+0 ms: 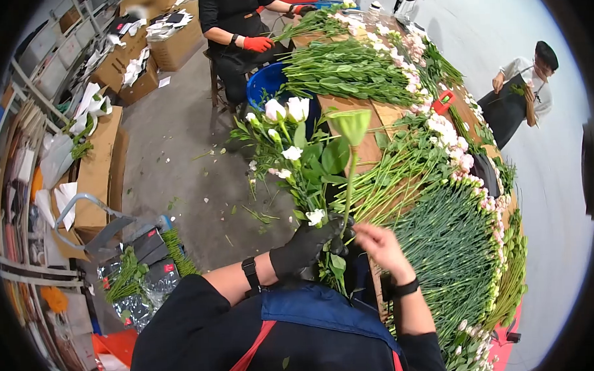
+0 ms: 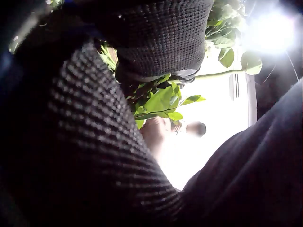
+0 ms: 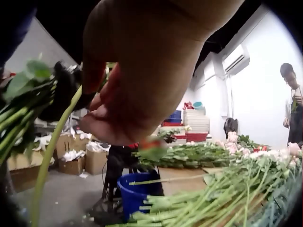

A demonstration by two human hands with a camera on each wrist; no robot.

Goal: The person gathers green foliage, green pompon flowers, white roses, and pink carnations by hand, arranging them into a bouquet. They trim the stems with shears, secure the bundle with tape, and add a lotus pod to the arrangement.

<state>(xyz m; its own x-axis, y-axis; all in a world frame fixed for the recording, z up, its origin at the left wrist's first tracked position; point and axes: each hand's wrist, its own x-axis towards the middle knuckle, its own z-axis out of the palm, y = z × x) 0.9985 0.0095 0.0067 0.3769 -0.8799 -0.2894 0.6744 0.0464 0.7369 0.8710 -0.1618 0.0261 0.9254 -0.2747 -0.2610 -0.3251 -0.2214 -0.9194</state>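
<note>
The black-gloved left hand grips a bunch of leafy stems with white flowers; dark knit fabric fills much of the left wrist view beside green leaves. A green funnel-shaped head stands above that glove on a thick stem. The bare right hand is close against the glove's right side, fingers bent. In the right wrist view the fingers of the right hand pinch at the top of a thick green stem, beside the glove; the exact contact is partly hidden.
Cut flowers cover the table to the right. A blue bucket stands ahead. One person in red gloves sits beyond it; another stands at right. Cartons and shelving line the left.
</note>
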